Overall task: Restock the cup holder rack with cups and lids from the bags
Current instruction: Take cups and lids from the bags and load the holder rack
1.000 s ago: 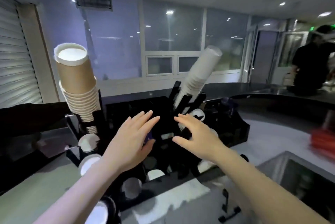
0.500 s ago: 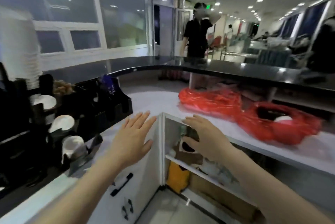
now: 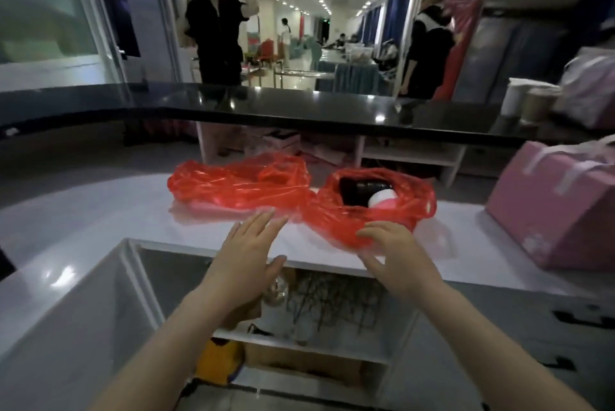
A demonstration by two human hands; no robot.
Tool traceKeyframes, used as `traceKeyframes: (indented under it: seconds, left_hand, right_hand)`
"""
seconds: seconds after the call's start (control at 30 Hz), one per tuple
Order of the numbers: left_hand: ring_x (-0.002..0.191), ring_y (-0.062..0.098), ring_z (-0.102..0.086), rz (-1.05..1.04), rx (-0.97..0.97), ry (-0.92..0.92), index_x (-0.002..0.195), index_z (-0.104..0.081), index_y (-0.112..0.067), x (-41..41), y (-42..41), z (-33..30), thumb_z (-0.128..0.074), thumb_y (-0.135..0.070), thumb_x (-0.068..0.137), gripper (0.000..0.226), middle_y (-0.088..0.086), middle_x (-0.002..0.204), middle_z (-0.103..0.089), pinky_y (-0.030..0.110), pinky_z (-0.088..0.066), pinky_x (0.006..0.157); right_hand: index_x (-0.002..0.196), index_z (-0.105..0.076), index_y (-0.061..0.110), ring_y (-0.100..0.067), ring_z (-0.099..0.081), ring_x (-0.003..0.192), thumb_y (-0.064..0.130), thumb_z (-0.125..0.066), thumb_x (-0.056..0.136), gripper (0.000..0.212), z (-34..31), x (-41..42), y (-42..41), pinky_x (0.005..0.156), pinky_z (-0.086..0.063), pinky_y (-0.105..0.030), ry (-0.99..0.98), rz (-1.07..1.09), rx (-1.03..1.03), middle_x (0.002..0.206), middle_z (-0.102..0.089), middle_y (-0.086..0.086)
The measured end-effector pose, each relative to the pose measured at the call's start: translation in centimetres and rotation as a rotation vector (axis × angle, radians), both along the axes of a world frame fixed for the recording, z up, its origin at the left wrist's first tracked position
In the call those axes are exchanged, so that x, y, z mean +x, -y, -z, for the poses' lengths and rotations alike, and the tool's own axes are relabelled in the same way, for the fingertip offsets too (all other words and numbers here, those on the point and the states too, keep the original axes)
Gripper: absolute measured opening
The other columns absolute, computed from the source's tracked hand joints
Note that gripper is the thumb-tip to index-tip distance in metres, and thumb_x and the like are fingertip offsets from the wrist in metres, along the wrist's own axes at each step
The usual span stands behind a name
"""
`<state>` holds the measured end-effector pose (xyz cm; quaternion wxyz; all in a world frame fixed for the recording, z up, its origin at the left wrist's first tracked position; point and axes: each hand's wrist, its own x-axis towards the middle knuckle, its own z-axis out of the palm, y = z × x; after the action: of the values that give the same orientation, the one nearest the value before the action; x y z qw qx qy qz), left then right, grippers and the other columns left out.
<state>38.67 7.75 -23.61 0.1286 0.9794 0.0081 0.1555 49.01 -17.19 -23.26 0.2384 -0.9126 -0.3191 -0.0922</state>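
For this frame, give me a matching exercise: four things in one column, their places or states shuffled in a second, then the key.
Things:
1. left red bag
2. right red bag
3. pink box
4. left hand

Places or states:
A. open, fingers spread, holding nothing
B. far right on the white counter
C. mouth open, a white round item showing inside
D. lying flat, collapsed

Pairs: 1-D, 2-C, 3-B, 4-A
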Motion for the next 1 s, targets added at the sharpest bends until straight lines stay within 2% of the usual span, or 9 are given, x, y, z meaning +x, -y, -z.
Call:
traceKeyframes:
  seconds: [0.13, 0.27, 0.37, 0.43, 0.53, 0.67, 0.8, 0.9, 1.0]
  left_hand:
    - [0.146, 0.011, -0.010, 0.087, -0.123, 0.016, 0.149, -0.026, -0.029, 8.9, -0.3, 0.5, -0.051, -0.034, 0.095, 0.059, -0.007, 0.158, -0.019, 0.036, -0.009, 0.119]
    - [0.141, 0.011, -0.025, 0.186, -0.219, 0.053, 0.142, -0.042, -0.025, 16.4, 1.6, 1.1, -0.057, -0.027, 0.093, 0.051, -0.006, 0.151, -0.034, 0.037, -0.019, 0.118]
    - [0.136, 0.010, -0.034, 0.240, -0.268, 0.046, 0.134, -0.051, -0.024, 20.6, 4.5, 1.8, -0.059, -0.025, 0.092, 0.043, -0.007, 0.145, -0.043, 0.032, -0.024, 0.116]
    - [0.132, 0.010, -0.040, 0.269, -0.292, 0.029, 0.128, -0.057, -0.024, 23.4, 6.3, 2.7, -0.059, -0.022, 0.092, 0.036, -0.008, 0.139, -0.049, 0.024, -0.027, 0.110]
    - [0.120, 0.009, -0.050, 0.256, -0.323, 0.012, 0.121, -0.062, -0.023, 27.4, 8.7, 3.8, -0.057, -0.021, 0.092, 0.029, -0.009, 0.129, -0.056, 0.015, -0.032, 0.096]
    - [0.104, 0.012, -0.058, 0.153, -0.372, -0.099, 0.119, -0.062, -0.024, 30.9, 11.5, 5.8, -0.052, -0.031, 0.094, 0.027, -0.007, 0.115, -0.063, 0.025, -0.044, 0.088]
    - [0.085, 0.018, -0.064, 0.050, -0.374, -0.143, 0.095, -0.069, -0.023, 31.6, 13.5, 7.5, -0.053, -0.037, 0.094, 0.021, -0.003, 0.090, -0.071, 0.037, -0.045, 0.073]
    - [0.075, 0.012, -0.063, 0.029, -0.375, -0.057, 0.085, -0.072, -0.023, 31.5, 14.1, 7.7, -0.061, -0.036, 0.089, 0.017, -0.006, 0.081, -0.072, 0.032, -0.045, 0.068]
    - [0.074, 0.008, -0.058, -0.005, -0.367, 0.005, 0.086, -0.073, -0.025, 31.0, 14.5, 7.4, -0.071, -0.032, 0.081, 0.009, -0.009, 0.080, -0.069, 0.026, -0.045, 0.069]
  right_hand:
    - [0.110, -0.068, 0.018, -0.020, -0.056, 0.108, 0.016, -0.069, 0.082, 0.028, -0.4, 6.7, 0.8, 0.094, -0.042, -0.028, -0.051, 0.130, 0.030, 0.113, -0.065, 0.003]
    - [0.111, -0.068, 0.018, -0.017, -0.060, 0.105, 0.012, -0.069, 0.083, 0.029, 0.6, 11.9, 2.7, 0.088, -0.035, -0.016, -0.055, 0.236, 0.053, 0.112, -0.067, 0.003]
    - [0.111, -0.070, 0.019, -0.014, -0.062, 0.102, 0.009, -0.065, 0.085, 0.028, 1.1, 14.5, 4.5, 0.091, -0.041, -0.020, -0.098, 0.293, 0.094, 0.111, -0.069, 0.005]
    - [0.107, -0.071, 0.020, -0.012, -0.063, 0.093, 0.007, -0.064, 0.086, 0.026, 1.3, 16.7, 5.5, 0.087, -0.046, -0.022, -0.108, 0.310, 0.122, 0.104, -0.071, 0.007]
    - [0.102, -0.072, 0.021, -0.008, -0.061, 0.078, 0.007, -0.065, 0.086, 0.022, 1.5, 21.3, 6.4, 0.077, -0.043, -0.014, -0.100, 0.297, 0.171, 0.094, -0.072, 0.008]
    - [0.099, -0.073, 0.018, -0.013, -0.063, 0.084, 0.006, -0.065, 0.084, 0.021, 1.8, 27.6, 5.5, 0.078, -0.039, -0.014, -0.093, 0.205, 0.160, 0.097, -0.073, 0.004]
    - [0.113, -0.069, 0.016, -0.016, -0.061, 0.107, 0.009, -0.064, 0.086, 0.028, 3.0, 32.8, 3.5, 0.087, -0.032, -0.009, -0.151, -0.064, 0.017, 0.115, -0.068, 0.002]
    - [0.124, -0.062, 0.018, -0.016, -0.053, 0.118, 0.026, -0.064, 0.088, 0.038, 4.0, 35.6, 2.7, 0.097, -0.034, -0.021, -0.197, -0.282, -0.260, 0.126, -0.062, 0.002]
    - [0.121, -0.063, 0.021, -0.017, -0.051, 0.113, 0.038, -0.066, 0.085, 0.040, 5.1, 37.0, 2.9, 0.093, -0.033, -0.024, -0.165, -0.326, -0.317, 0.118, -0.062, 0.003]
